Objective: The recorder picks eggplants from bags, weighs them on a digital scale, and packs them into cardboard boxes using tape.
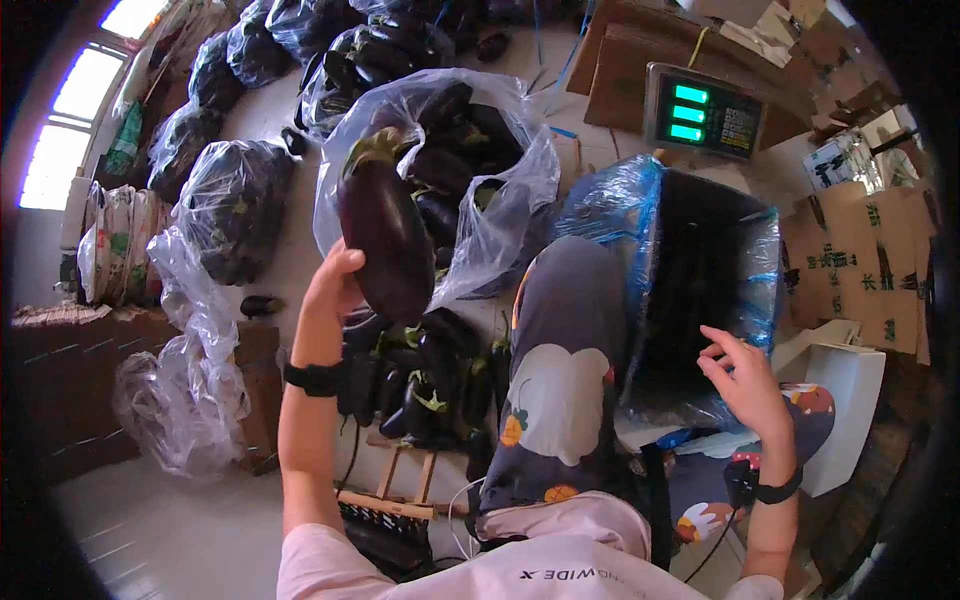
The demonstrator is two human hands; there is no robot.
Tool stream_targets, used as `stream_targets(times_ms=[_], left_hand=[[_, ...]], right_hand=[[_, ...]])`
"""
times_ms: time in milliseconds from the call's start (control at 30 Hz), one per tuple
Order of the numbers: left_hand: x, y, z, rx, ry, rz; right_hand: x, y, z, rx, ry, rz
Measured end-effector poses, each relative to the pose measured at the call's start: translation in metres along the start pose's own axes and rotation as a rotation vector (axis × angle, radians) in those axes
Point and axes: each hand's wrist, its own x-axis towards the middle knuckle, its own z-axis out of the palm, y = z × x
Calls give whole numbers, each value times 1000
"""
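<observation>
A large dark purple eggplant [386, 236] with a brownish-green cap is gripped in my left hand [335, 281], its cap end pointing away from me. Behind it stands an open clear plastic bag [517, 217] with several eggplants [442, 171] inside. Below my left hand, more eggplants [427, 382] lie in a heap on the floor. My right hand [739, 375] holds nothing, its fingers bent and apart. It hovers over the near right part of a black tray [694, 262] wrapped in blue-tinted plastic film. A scale display [705, 112] with lit green readouts stands beyond the tray.
Filled bags of eggplants [236, 206] line the left and far floor. Crumpled clear plastic [199, 405] hangs over a cardboard box [82, 382] at left. Flattened cardboard [862, 270] and a white box [844, 412] are at right. A small wooden stool [405, 480] stands near me.
</observation>
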Motion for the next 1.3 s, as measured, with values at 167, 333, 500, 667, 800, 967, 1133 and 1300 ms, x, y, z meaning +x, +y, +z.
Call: stream_targets(times_ms=[167,333,500,667,800,967,1133,1300], left_hand=[[-9,-21,46,-260,-273,93],[-12,-48,82,-377,-406,136],[-13,-63,112,-422,-372,165],[13,-33,196,-221,-255,5],[30,-29,251,355,-271,-65],[29,-18,203,325,-147,132],[9,-28,121,337,-27,107],[-28,-34,82,459,193,19]], right_hand=[[-15,-16,-5,33,30,-28],[-33,-18,-5,160,82,-46],[-34,-4,-22,280,207,-89],[-3,-35,-66,698,130,-278],[39,-37,-64,824,-48,-246],[87,66,-22,642,129,108],[129,126,95,50,-116,260],[141,103,112,-105,-339,408]])
